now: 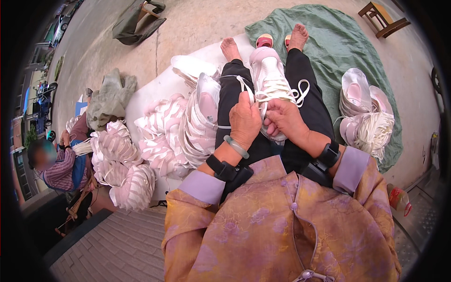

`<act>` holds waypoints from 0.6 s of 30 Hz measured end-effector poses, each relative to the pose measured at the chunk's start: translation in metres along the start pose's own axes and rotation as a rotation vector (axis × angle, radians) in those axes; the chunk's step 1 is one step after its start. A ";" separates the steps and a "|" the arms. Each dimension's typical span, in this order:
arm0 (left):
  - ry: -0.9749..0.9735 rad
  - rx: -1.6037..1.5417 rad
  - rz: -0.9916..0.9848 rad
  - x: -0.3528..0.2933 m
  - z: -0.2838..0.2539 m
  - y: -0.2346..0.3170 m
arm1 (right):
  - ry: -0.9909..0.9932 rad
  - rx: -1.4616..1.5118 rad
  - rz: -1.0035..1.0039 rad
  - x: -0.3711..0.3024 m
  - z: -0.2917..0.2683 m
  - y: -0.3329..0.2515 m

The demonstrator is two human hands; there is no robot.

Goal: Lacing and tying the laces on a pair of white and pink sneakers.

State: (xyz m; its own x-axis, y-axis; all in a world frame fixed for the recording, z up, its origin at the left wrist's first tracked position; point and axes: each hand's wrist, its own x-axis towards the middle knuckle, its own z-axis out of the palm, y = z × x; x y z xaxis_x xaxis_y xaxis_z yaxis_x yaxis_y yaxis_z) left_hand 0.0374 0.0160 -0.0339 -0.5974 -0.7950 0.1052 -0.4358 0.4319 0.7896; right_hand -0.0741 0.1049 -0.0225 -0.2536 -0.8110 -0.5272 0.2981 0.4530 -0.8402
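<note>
A white and pink shoe upper (268, 66) lies lengthwise between my outstretched legs, its front pointing away from me. Cream shoelace (303, 92) runs through its eyelets, with a loose loop out to the right. My left hand (244, 121) is closed over the left edge of the upper and pinches a stretch of lace that stands up above the thumb. Close beside it, my right hand (287, 121) has its fingers curled together at the lacing, pinching lace low on the upper. Part of the upper's near end is hidden beneath both hands.
Stacked shoe uppers (203, 120) and a pile of pink-white ones (162, 129) lie left on a white sheet. More uppers (355, 94) and a bundle of laces (376, 134) rest right on a green tarp (324, 33). A person (66, 164) sits far left; a wooden stool (383, 19) stands far right.
</note>
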 end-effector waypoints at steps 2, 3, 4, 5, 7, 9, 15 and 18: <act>-0.009 0.021 0.000 0.001 -0.002 0.000 | 0.001 0.026 0.018 -0.001 0.003 -0.001; -0.027 0.063 0.005 0.001 -0.002 0.000 | 0.005 0.053 0.036 -0.002 0.004 -0.002; -0.046 0.105 0.010 0.001 -0.003 0.000 | 0.003 0.055 0.037 -0.001 0.004 -0.001; -0.046 0.108 0.009 0.001 -0.002 -0.001 | -0.002 0.048 0.034 0.000 0.002 0.000; -0.038 0.068 0.018 0.003 -0.001 -0.004 | -0.011 0.043 0.030 0.002 0.001 -0.001; -0.005 0.063 0.027 0.008 0.000 -0.006 | -0.025 0.049 0.010 0.003 0.001 -0.001; -0.042 -0.011 0.034 0.013 -0.006 -0.004 | -0.041 0.058 -0.002 0.003 -0.001 0.002; -0.012 -0.053 -0.002 0.016 -0.007 -0.008 | -0.053 0.058 -0.008 0.002 0.002 0.000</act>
State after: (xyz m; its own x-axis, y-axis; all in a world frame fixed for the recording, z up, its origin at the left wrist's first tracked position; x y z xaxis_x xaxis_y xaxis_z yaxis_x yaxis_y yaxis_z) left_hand 0.0360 -0.0033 -0.0347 -0.6049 -0.7905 0.0962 -0.4012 0.4069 0.8207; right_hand -0.0733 0.1023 -0.0236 -0.2077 -0.8337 -0.5116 0.3495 0.4253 -0.8349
